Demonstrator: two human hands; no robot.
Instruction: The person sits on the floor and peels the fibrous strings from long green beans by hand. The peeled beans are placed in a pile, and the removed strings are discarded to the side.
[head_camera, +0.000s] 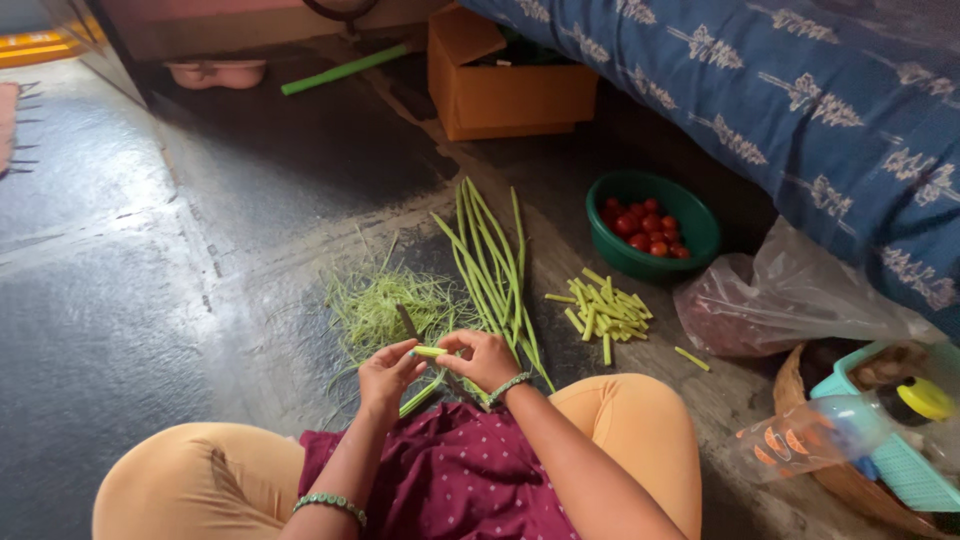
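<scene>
The left hand (388, 372) and the right hand (484, 358) meet just above the person's lap, and between them they pinch a short piece of green stalk (430, 351): the left hand's fingertips close on its left end, the right hand's thumb and fingers close on its right end. Both hands are curled, not spread. A longer green stem runs down from under the hands toward the maroon dotted cloth (455, 475) over the lap, and a dark thin tool or stick (407, 322) stands out just beyond the left hand; what it is cannot be told. Each wrist wears a beaded green bracelet.

Seen from the head camera, the person sits on the dark stone floor (110, 300) with knees in orange trousers spread to either side. Right in front of the hands lies a heap of fine green peelings (375, 305). Beside it, to the right, a bundle of long green stems (490, 265) stretches away from the hands. Further right lies a small pile of cut stalk pieces (605, 312), with one stray piece apart from it. Beyond that pile stands a green bowl (640, 262) holding small red tomatoes (645, 228). A crumpled clear plastic bag (785, 300) lies to the right of the bowl, against a blue patterned bedcover (800, 90). At the lower right a woven basket (850, 485) holds a clear bottle with a yellow cap (830, 432). A cardboard box (505, 85) stands at the top, under the bed's edge.
</scene>
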